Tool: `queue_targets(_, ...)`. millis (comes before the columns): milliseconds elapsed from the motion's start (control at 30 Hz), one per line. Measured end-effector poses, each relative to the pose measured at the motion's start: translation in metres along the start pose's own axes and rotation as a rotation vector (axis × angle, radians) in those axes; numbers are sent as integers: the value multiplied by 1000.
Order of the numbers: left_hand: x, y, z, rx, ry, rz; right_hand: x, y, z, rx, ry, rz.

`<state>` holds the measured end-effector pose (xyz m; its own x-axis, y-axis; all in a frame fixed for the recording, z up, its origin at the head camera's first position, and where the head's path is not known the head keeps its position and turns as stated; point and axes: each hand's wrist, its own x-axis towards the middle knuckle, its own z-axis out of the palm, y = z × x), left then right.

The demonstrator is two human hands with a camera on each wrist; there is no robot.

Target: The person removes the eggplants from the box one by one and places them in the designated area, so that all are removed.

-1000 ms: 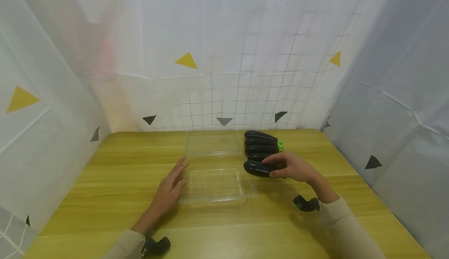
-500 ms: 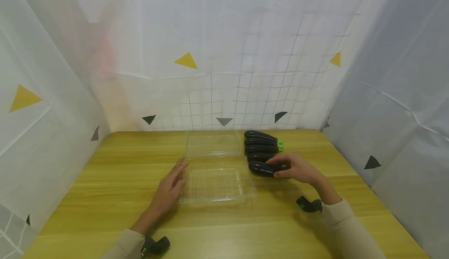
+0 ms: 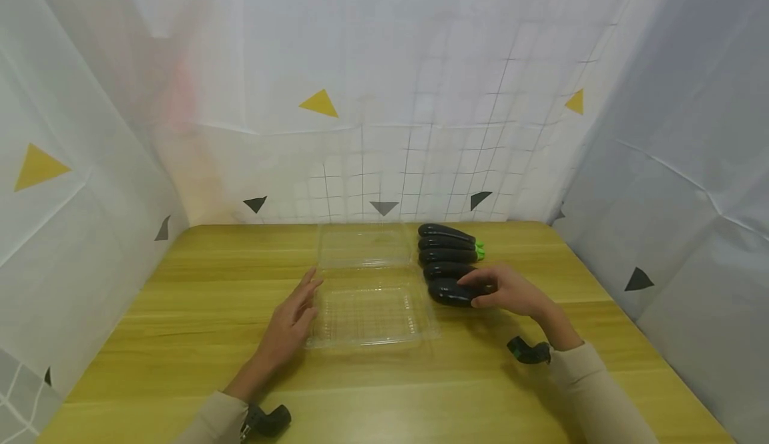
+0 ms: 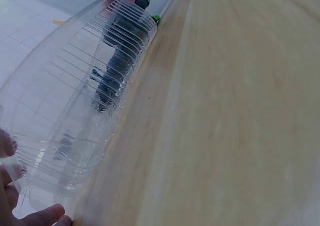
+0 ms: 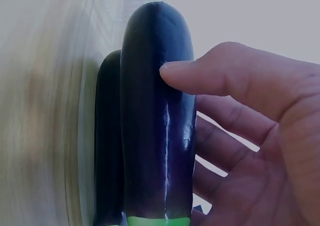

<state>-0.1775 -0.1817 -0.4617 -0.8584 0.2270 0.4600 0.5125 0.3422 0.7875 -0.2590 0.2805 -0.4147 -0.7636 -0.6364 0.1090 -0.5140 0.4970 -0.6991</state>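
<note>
My right hand [image 3: 507, 290] holds the nearest dark purple eggplant [image 3: 447, 292], thumb on one side and fingers on the other. In the right wrist view the thumb lies across the glossy eggplant [image 5: 155, 126], whose green cap [image 5: 159, 221] shows at the bottom. Another eggplant [image 5: 106, 136] is behind it. My left hand [image 3: 288, 327] rests at the left edge of an opened clear plastic clamshell container [image 3: 372, 344], its fingers extended along the rim. In the left wrist view those fingers [image 4: 45, 215] are at the container's near end.
Several more eggplants [image 3: 447, 256] lie in a row behind the held one, right of the container, green stems to the right. The container's lid [image 3: 366, 247] lies folded back toward the white wall sheet [image 3: 384, 163]. Everything stands on a wood-grain table [image 3: 360, 397].
The right hand has drawn the nearest eggplant a little to the right, away from the container; its blunt end now angles slightly differently. The left hand and container have stayed in place.
</note>
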Motion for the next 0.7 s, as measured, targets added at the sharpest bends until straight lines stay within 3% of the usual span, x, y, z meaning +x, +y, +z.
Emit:
queue_targets(267, -2, -23, 3, 6, 5, 15, -1, 2, 0, 21, -31, 15)
queue_targets(500, -2, -26, 3, 8, 4, 21, -3, 4, 1, -20, -75, 52)
queue_targets(700, -2, -26, 3, 18, 7, 19, -2, 5, 2, -88, -80, 13)
